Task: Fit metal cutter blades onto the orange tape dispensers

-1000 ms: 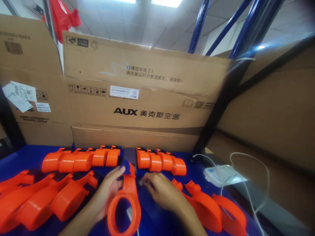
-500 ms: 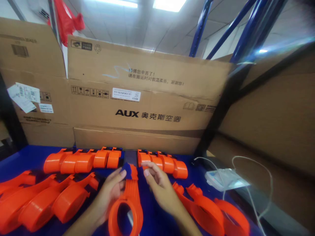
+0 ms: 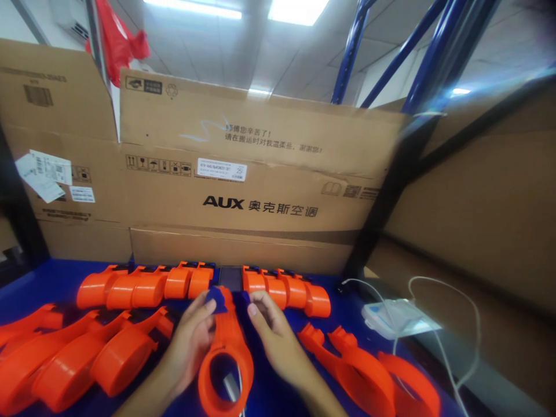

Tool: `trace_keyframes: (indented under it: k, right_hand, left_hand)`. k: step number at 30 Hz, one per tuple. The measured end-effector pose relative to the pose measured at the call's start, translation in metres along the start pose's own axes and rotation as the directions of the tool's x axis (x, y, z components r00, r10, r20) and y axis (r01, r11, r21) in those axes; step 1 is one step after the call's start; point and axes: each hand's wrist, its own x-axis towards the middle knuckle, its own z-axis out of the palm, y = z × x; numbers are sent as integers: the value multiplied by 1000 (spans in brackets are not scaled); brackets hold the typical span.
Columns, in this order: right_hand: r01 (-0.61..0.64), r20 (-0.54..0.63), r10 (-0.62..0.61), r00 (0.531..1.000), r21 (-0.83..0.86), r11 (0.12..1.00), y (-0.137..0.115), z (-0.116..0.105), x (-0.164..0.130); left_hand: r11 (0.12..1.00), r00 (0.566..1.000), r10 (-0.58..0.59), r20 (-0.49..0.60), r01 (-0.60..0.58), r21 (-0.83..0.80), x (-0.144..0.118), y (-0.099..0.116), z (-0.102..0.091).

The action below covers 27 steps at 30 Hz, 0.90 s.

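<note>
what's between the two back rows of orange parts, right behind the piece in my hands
In the head view, a small dark flat slab lies in the gap between the left row and right row, just beyond the held orange piece.

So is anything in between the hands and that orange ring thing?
No. Both the left hand and the right hand already grip the orange ring piece directly, fingertips at its dark blue top end; nothing visible lies between.
</note>
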Motion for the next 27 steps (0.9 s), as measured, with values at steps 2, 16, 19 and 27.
trace_keyframes:
  k: [2,16,19,27]
  right_hand:
    - [30,-18,-30,999,18,999,0,-2,1]
    - [69,-53,-76,996,-114,991,-11,3,2]
    - [45,-39,-49,998,-90,995,-11,4,1]
    - [-12,50,13,999,-30,999,-12,0,-4]
  left_hand:
    - [996,997,74,-10,-73,52,2,-2,-4]
    - [979,987,154,36,-158,132,4,-4,-5]
    - [976,986,158,45,-163,142,4,-4,-6]
    - [971,983,181,-7,-177,161,7,-8,-15]
